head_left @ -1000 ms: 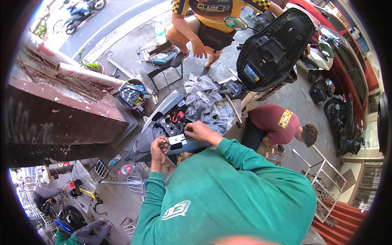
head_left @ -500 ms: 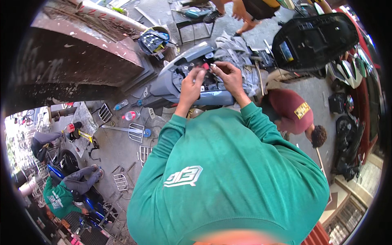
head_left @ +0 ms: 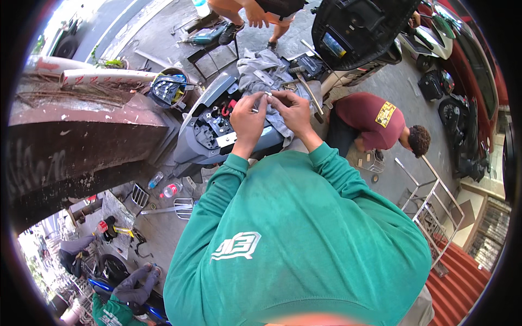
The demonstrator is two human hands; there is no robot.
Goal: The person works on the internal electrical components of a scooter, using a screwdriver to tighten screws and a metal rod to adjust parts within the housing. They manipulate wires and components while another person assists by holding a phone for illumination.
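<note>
Your left hand and right hand meet over the right part of the grey plastic motorcycle body, thumbs and fingertips pinched together on a small, pale, shiny piece. That piece sits between your two sets of fingertips, above the body; its exact shape is too small to tell, and you cannot tell which hand carries more of the grip. A thin silvery bit also shows among the curled fingers of your left hand.

Below your left hand, at the body's near edge, lies a flat white plate with holes. Bright red parts sit inside the body's open middle, just beside your left hand. A crumpled grey cloth is heaped at the body's far right end, and a hammer with a long, light-coloured handle lies to the right of the body. A clear plastic bottle with a red label lies on the floor on the body's near side. A co-worker in a maroon shirt bends forward to the body's right.
</note>
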